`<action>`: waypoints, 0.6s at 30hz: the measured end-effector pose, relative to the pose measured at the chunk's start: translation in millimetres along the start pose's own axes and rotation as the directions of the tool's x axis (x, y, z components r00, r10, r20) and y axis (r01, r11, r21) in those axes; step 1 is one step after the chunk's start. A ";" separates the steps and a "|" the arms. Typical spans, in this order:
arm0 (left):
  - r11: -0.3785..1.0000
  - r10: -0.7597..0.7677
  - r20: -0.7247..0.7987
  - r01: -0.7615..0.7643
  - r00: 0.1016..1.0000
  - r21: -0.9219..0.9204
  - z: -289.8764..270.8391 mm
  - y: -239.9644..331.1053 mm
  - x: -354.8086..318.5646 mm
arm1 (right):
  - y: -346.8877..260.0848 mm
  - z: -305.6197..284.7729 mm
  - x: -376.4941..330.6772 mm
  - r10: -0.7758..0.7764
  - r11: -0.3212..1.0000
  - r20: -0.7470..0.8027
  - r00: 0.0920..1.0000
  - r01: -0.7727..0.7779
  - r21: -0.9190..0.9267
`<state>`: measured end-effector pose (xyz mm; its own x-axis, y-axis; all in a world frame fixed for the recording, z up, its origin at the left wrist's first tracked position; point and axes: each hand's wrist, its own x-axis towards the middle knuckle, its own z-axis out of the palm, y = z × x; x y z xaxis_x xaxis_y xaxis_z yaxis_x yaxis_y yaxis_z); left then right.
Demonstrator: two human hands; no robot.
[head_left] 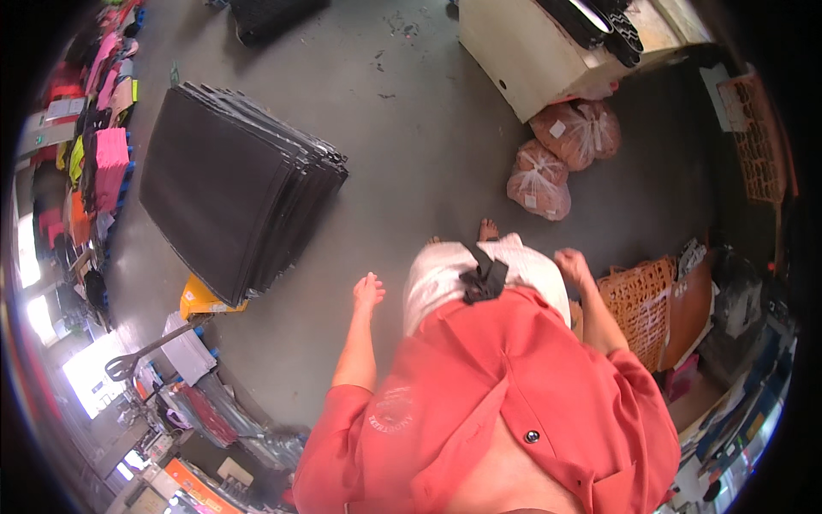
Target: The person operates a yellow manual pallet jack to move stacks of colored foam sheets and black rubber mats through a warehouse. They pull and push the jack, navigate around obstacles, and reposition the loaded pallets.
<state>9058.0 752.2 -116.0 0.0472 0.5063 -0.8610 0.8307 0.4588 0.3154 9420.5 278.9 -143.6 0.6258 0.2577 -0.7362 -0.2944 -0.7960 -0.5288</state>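
Note:
My left hand [369, 291] hangs beside my left hip, away from my body. Its fingers are loosely bent and a little apart, and nothing shows in them. On my other side, my right hand [574, 265] is at my right hip with the fingers curled in like a fist. I can make out nothing in it. Both hands are clear of the objects around me. The thing nearest my right arm is an orange woven panel [638, 300]. To the front left, a tall stack of black sheets [227, 184] leans at a slant.
A yellow pallet truck [199, 295] with a long handle [163, 343] sits under the stack. Two clear bags of brownish pieces [541, 184] lie by a cream cabinet [514, 51]. Colourful stacked sheets [111, 167] line the left. A brown board [687, 313] stands at the right.

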 end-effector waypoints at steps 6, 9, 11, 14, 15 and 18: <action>0.856 0.155 -0.006 -0.131 0.988 0.499 3.9 5.8 27.1 | -162.8 -15.9 89.0 0.003 0.958 -0.071 0.998 0.017 0.287; 0.822 0.202 0.082 -0.214 0.976 0.528 -6.4 69.3 57.8 | -222.1 -7.6 117.0 -0.178 0.971 -0.094 0.979 0.191 0.146; 0.879 0.223 0.067 -0.231 0.972 0.417 -20.0 128.8 86.9 | -241.4 -0.7 129.5 -0.083 0.962 -0.128 0.988 0.113 0.250; 0.739 0.491 0.150 -0.501 0.858 0.449 -53.4 239.8 153.3 | -253.5 16.4 137.2 0.100 0.927 -0.229 0.968 -0.008 0.375; 0.756 0.491 0.197 -0.528 0.848 0.387 -67.6 271.1 172.1 | -253.6 27.1 131.6 0.214 0.906 -0.256 0.943 -0.094 0.412; 0.852 0.388 0.202 -0.433 0.900 0.294 -99.1 376.3 220.9 | -262.4 62.4 106.5 0.352 0.883 -0.176 0.919 -0.264 0.388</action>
<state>9326.0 1109.1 -147.9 0.4763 0.4860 -0.7328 0.8504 -0.0428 0.5244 9519.3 549.4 -109.6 0.5990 -0.1394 -0.7885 -0.7049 -0.5588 -0.4368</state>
